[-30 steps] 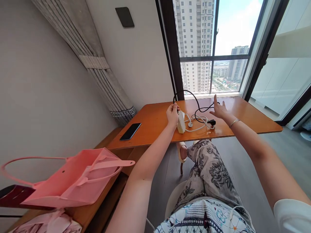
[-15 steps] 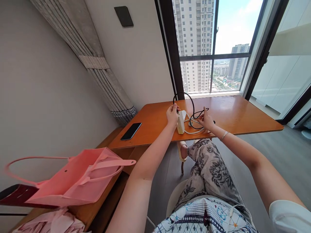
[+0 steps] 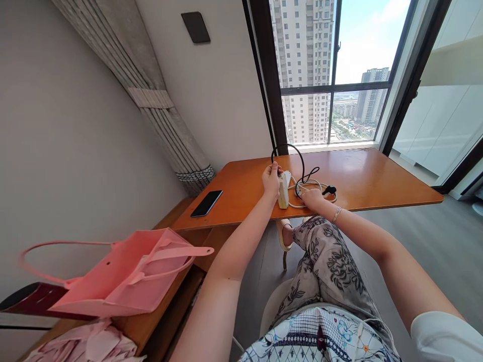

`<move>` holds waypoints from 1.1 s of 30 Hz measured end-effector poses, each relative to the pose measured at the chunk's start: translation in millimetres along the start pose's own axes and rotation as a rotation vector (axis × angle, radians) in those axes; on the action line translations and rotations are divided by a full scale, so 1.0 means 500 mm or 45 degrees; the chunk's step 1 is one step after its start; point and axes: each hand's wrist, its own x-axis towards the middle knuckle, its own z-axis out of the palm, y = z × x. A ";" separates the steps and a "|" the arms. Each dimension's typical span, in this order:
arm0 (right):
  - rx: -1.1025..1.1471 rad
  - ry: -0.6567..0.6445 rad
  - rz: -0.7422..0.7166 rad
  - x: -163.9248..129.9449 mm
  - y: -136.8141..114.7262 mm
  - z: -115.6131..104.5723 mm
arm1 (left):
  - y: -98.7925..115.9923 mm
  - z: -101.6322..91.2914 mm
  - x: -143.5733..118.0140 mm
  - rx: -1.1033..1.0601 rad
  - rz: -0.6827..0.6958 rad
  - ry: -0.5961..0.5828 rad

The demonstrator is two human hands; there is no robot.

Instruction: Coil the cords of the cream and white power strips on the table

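Left hand [image 3: 271, 179] pinches the black cable [image 3: 303, 163] beside the white power strip [image 3: 283, 195] on the worktop [image 3: 377, 176], while I cannot tell what the right hand [image 3: 312, 199] holds by the white cord [image 3: 296, 206], and a careless pull could knot their crossing loops.

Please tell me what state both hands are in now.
Left hand: closed, holding the black cable.
Right hand: at the white cable; whether it grips cannot be told.

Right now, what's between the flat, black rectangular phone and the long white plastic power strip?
In the head camera's view, going from the phone to the power strip, there's bare orange-brown tabletop, then the person's left hand, right beside the strip.
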 end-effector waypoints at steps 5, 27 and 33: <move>0.063 0.093 0.055 -0.003 0.034 -0.022 | 0.012 0.006 0.000 -0.032 0.002 0.082; 1.533 0.701 0.426 -0.009 0.152 -0.079 | -0.036 0.051 -0.045 0.078 0.074 -0.177; 0.942 0.396 0.362 -0.013 0.163 -0.099 | -0.041 0.037 -0.036 0.073 0.117 -0.141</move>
